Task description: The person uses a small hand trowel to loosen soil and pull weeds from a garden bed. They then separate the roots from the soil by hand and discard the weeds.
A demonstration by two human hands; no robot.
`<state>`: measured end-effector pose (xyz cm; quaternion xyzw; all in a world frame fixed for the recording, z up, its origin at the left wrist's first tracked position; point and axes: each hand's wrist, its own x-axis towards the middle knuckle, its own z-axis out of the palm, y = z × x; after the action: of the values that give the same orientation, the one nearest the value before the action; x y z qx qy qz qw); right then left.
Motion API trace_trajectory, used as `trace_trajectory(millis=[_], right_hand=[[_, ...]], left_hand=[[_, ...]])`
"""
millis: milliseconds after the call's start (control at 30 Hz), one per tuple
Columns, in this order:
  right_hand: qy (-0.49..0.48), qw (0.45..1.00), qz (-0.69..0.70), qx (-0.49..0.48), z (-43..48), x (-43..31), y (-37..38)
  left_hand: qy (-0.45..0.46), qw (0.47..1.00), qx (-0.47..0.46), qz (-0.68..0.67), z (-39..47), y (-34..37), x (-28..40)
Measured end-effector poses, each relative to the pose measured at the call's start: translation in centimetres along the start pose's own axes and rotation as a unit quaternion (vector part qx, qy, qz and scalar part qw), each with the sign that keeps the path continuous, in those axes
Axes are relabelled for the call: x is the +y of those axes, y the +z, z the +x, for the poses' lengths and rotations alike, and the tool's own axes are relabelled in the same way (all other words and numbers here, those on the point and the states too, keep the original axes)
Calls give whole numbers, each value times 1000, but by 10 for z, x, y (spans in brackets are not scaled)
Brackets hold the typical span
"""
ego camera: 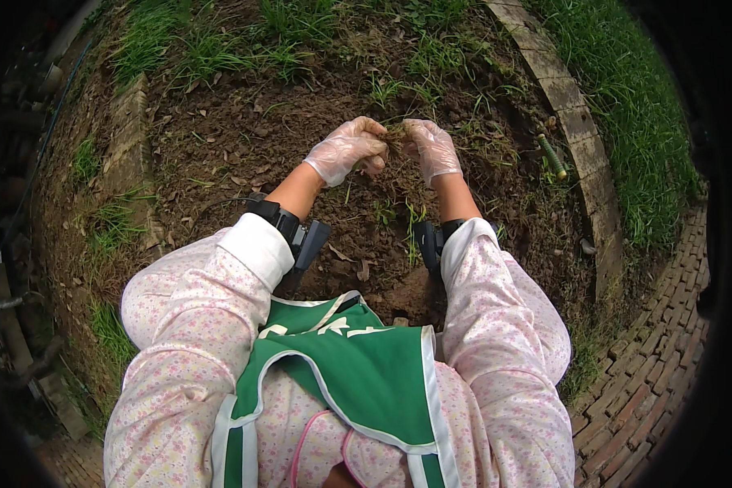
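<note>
Both of my hands wear thin clear plastic gloves and are held close together over a bed of loose brown soil (238, 137). Between them is a small clump of weeds with dry stems and roots (394, 138). The curled fingers of my left hand (349, 149) grip its left side. From the right, my right hand (432, 148) pinches the same clump, its fingertips partly hidden behind the stems. Small green weeds (412, 222) grow in the soil below my hands.
A brick edging (576, 122) borders the bed on the right, with tall grass (622, 110) beyond. A green ribbed tube piece (551, 155) lies near that edging. Another edging (128, 140) runs along the left. Brick paving (653, 366) lies at lower right.
</note>
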<state>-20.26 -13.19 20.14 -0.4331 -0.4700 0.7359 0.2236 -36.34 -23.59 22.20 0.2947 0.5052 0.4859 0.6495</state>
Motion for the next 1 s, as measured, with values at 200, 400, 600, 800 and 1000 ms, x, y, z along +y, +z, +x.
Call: trace_trajectory(millis=[200, 400, 600, 800, 1000], right_hand=[[90, 991, 69, -69, -10, -9, 8], [145, 980, 104, -85, -16, -16, 8], [91, 971, 43, -215, -15, -3, -2], [108, 970, 158, -152, -11, -12, -18], [69, 983, 120, -118, -10, -14, 4]], left_hand=[[28, 993, -10, -118, -1, 5, 10], [-45, 994, 69, -70, 1, -1, 13], [-50, 978, 80, -184, 4, -3, 2], [-10, 976, 165, -143, 5, -17, 4], [62, 994, 82, 41, 9, 0, -3]])
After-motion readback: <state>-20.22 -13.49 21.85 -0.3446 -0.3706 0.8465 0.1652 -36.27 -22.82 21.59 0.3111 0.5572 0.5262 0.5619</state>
